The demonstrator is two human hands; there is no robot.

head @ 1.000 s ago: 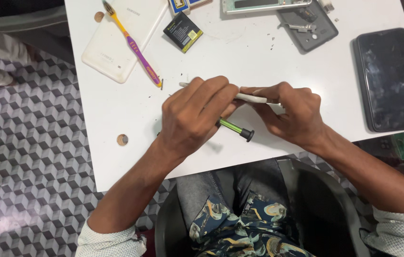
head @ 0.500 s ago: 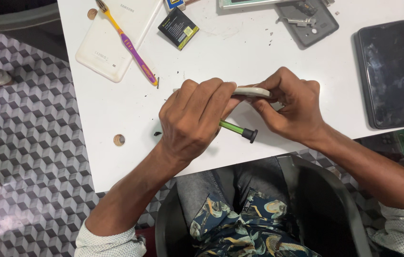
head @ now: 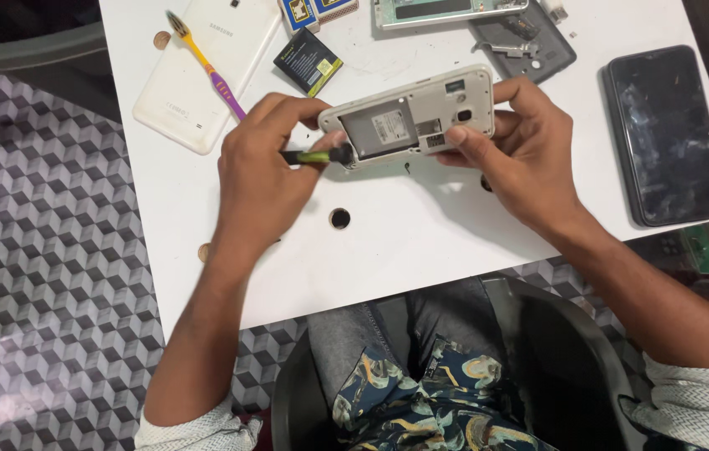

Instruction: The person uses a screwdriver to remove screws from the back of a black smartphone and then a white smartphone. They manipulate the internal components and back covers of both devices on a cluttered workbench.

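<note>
While my right hand (head: 530, 159) is gripping the opened phone (head: 411, 119) (back cover off), my left hand (head: 267, 171) is clasping a green-handled screwdriver (head: 314, 156) against it.

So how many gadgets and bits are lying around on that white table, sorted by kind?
Phones or phone bodies: 4: opened white phone held in both hands, white back-up phone, black-screened phone, stripped frame at top edge
Batteries: 1: black-and-yellow battery
Toothbrushes: 1: yellow-purple toothbrush
Screwdrivers: 1: green-black screwdriver
Grey trays: 1
Total: 8
</note>
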